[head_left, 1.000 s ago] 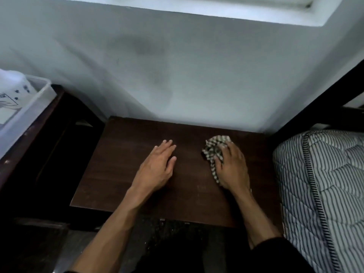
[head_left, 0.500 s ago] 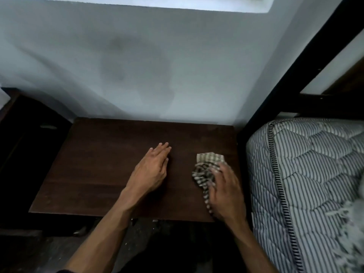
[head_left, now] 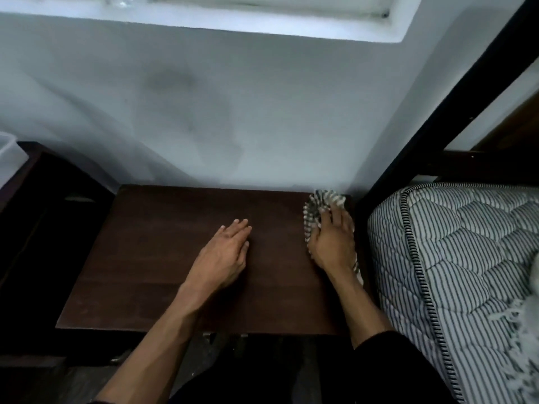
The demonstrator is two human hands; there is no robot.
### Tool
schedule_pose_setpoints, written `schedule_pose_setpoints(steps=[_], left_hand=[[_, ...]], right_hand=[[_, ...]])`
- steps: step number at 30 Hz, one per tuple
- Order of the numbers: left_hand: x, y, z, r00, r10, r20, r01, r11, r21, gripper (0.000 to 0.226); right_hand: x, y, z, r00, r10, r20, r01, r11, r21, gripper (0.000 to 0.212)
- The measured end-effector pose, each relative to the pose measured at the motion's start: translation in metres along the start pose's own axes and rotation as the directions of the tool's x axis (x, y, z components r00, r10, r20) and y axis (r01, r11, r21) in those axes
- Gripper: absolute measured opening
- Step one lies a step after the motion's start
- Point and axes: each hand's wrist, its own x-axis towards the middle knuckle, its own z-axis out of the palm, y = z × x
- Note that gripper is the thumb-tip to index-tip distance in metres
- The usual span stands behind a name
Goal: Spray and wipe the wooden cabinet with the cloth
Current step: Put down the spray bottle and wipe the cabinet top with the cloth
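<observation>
The dark brown wooden cabinet [head_left: 163,258] stands against the pale wall, seen from above. My left hand [head_left: 224,255] lies flat and palm down near the middle of its top, fingers together and holding nothing. My right hand [head_left: 332,240] presses a crumpled checked cloth [head_left: 318,205] onto the top at the far right corner, close to the wall and the bed frame. Part of the cloth sticks out beyond my fingers and a strip trails under my wrist. No spray bottle is in view.
A striped quilted mattress [head_left: 455,258] and a black bed frame post [head_left: 437,106] border the cabinet on the right. Dark furniture [head_left: 43,214] with a clear plastic tub [head_left: 7,158] on it stands at the left. A white window sill [head_left: 204,16] juts out above.
My right hand has slid the cloth from the front right part of the top to the far right corner. My left hand stays flat in about the same spot.
</observation>
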Motion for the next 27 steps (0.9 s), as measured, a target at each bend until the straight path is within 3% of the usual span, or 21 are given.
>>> schedule_pose_setpoints(steps=[3, 6, 7, 8, 9, 11, 13, 14, 15, 17, 19, 20, 21, 23, 25, 27], left_hand=[[0.008, -0.022, -0.008, 0.999, 0.029, -0.046, -0.029, 1.000, 0.002, 0.049], [0.017, -0.050, -0.024, 0.996, 0.047, -0.074, -0.048, 0.999, -0.012, 0.048], [0.018, -0.056, -0.028, 0.996, 0.046, -0.071, -0.047, 0.999, -0.016, 0.048], [0.018, -0.069, -0.032, 0.996, 0.045, -0.072, -0.046, 0.999, -0.022, 0.049], [0.018, -0.077, -0.036, 0.996, 0.044, -0.073, -0.046, 0.999, -0.025, 0.049], [0.016, -0.095, -0.041, 0.996, 0.033, -0.086, -0.036, 0.999, -0.038, 0.048], [0.014, -0.108, -0.045, 0.994, 0.008, -0.108, -0.014, 0.998, -0.058, 0.048], [0.014, -0.113, -0.047, 0.993, -0.006, -0.118, -0.002, 0.997, -0.071, 0.048], [0.015, -0.117, -0.048, 0.993, -0.016, -0.121, 0.006, 0.997, -0.081, 0.048], [0.018, -0.124, -0.048, 0.992, -0.023, -0.128, 0.011, 0.995, -0.099, 0.048], [0.022, -0.128, -0.049, 0.989, -0.042, -0.141, 0.025, 0.992, -0.122, 0.048], [0.023, -0.128, -0.050, 0.989, -0.054, -0.141, 0.035, 0.991, -0.132, 0.048], [0.023, -0.128, -0.051, 0.988, -0.058, -0.141, 0.038, 0.990, -0.138, 0.048], [0.021, -0.125, -0.052, 0.989, -0.054, -0.140, 0.035, 0.991, -0.133, 0.048], [0.017, -0.118, -0.052, 0.987, -0.057, -0.153, 0.037, 0.991, -0.129, 0.047], [0.015, -0.108, -0.052, 0.982, -0.065, -0.176, 0.044, 0.992, -0.118, 0.047]], right_hand=[[-0.053, -0.059, 0.007, 0.988, -0.148, 0.051, 0.147, 0.989, 0.025, 0.054], [-0.081, -0.078, 0.007, 0.834, -0.529, 0.158, 0.515, 0.848, 0.123, 0.043], [-0.077, -0.068, 0.003, 0.784, -0.595, 0.175, 0.576, 0.804, 0.149, 0.042], [-0.068, -0.063, 0.004, 0.781, -0.604, 0.158, 0.589, 0.797, 0.135, 0.041], [-0.056, -0.056, 0.003, 0.832, -0.542, 0.120, 0.533, 0.840, 0.100, 0.040], [-0.028, -0.056, 0.004, 0.973, -0.230, 0.014, 0.228, 0.971, 0.073, 0.036], [-0.010, -0.083, 0.014, 0.995, 0.075, -0.058, -0.073, 0.996, 0.049, 0.043], [-0.008, -0.105, 0.022, 0.992, 0.107, -0.067, -0.105, 0.994, 0.036, 0.050], [-0.012, -0.129, 0.030, 0.997, 0.057, -0.058, -0.056, 0.998, 0.033, 0.053], [-0.033, -0.168, 0.042, 0.976, -0.219, 0.020, 0.218, 0.975, 0.038, 0.049], [-0.048, -0.172, 0.042, 0.880, -0.466, 0.096, 0.462, 0.885, 0.057, 0.046], [-0.040, -0.160, 0.038, 0.859, -0.504, 0.092, 0.500, 0.864, 0.064, 0.045], [-0.029, -0.142, 0.034, 0.877, -0.477, 0.057, 0.474, 0.879, 0.054, 0.044], [-0.006, -0.102, 0.024, 0.965, -0.261, -0.009, 0.262, 0.964, 0.048, 0.045], [0.013, -0.075, 0.015, 0.995, -0.084, -0.049, 0.086, 0.996, 0.035, 0.048], [0.025, -0.068, 0.012, 0.997, -0.058, -0.050, 0.058, 0.998, 0.007, 0.051]])
